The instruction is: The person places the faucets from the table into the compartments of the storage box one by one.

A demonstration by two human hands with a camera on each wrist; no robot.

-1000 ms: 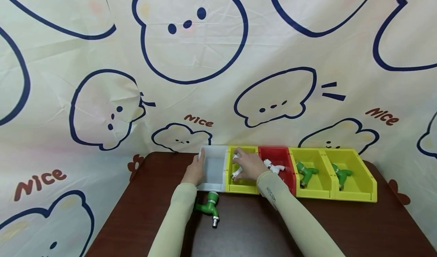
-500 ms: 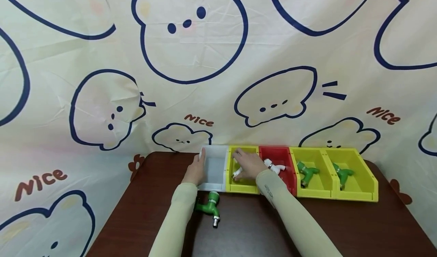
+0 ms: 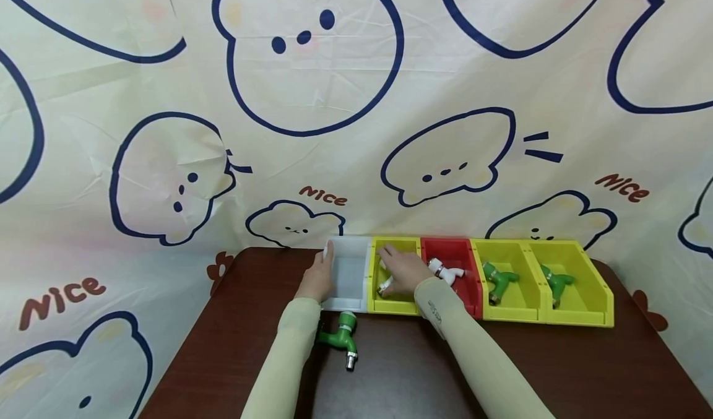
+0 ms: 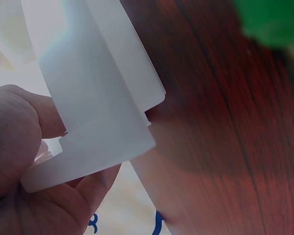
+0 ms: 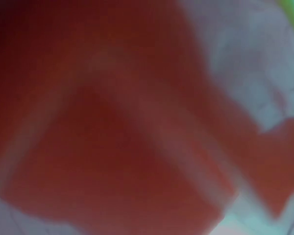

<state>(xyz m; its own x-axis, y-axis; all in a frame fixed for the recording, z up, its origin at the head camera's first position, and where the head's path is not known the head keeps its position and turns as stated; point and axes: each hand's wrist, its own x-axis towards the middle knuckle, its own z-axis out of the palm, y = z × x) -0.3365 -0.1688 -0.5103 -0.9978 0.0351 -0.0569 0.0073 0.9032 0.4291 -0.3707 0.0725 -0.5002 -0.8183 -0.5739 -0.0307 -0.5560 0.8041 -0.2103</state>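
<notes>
Little has changed: the left hand (image 3: pixel 317 278) grips the white storage bin (image 3: pixel 351 304), the right hand (image 3: pixel 408 270) covers a white tap (image 3: pixel 387 281), its hold unclear. Handling seems unfinished

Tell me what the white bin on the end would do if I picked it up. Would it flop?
Probably not: the white bin looks like stiff plastic, its edges straight where the left hand grips it. It's likely light for its size, since nothing shows inside. It probably wouldn't roll, being boxy.
</notes>
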